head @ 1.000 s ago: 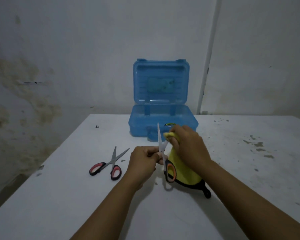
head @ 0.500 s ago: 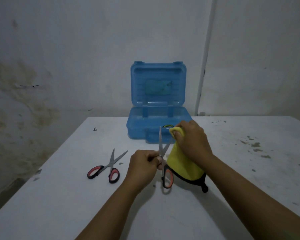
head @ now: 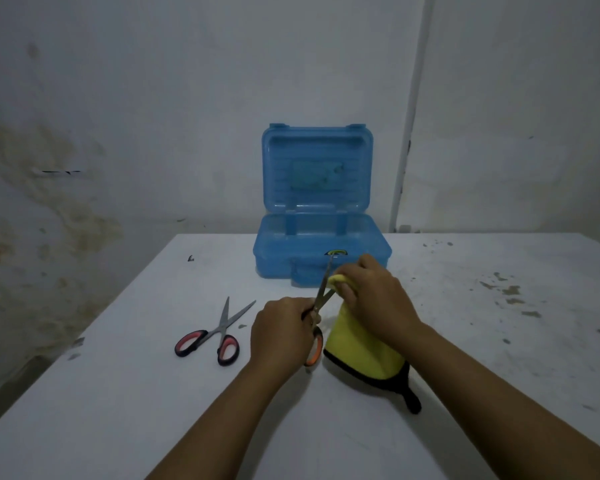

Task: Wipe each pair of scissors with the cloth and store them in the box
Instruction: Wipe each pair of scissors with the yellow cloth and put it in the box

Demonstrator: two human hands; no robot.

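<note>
My left hand (head: 280, 336) is curled round the handles of the orange-handled scissors (head: 321, 299), holding them up off the tabletop (head: 499, 341) with the blades parted and pointing away from me toward the box. My right hand (head: 374, 299) is closed on the yellow cloth (head: 361, 351), pinching a fold of it over the right-hand blade near its upper part; the rest of the cloth hangs down, and its black-edged hem touches the tabletop close to the near middle. So I read this as the wiping step, mid-stroke on one blade of this pair. The other blade looks bare of cloth, so I'd guess it wants a pass too.

Out to the left, toward the left edge, the red-handled scissors (head: 215, 332) lie flat and partly open, well apart from my hands and, as far as I can judge, not yet wiped. Beyond my hands, at the far edge in the middle, the blue box (head: 321, 237) stands with its lid up. Something dark with a yellow trim shows inside it; I can't tell what.

Next move, as I see it: draw the cloth clear off the tip, bring the blades together, then reach forward and lay this pair in the open box.
</note>
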